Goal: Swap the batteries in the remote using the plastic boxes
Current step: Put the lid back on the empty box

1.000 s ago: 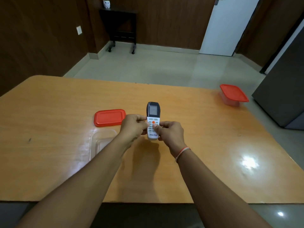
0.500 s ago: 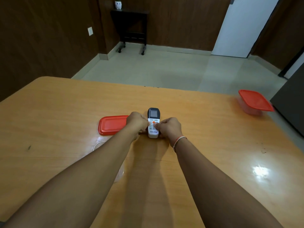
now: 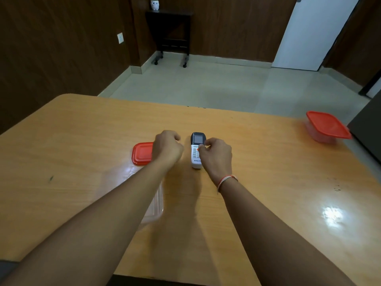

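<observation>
The white remote with a dark screen end lies face up on the wooden table, around the middle. My right hand covers the remote's right edge, its curled fingers and thumb pinching that side. A small gap separates my left hand from the remote's left side; its fingers are loosely curled and hold nothing. A loose red lid lies flat just left of my left hand. A clear open plastic box sits partly hidden under my left forearm. No batteries are visible.
A second plastic box with a red lid on it stands at the table's far right edge, beside a dark cabinet. Beyond the far edge is bare floor with a small black side table.
The remote has gone from held in both hands to lying on the table. My left hand has let go and shifted left. The camera view has moved closer.
</observation>
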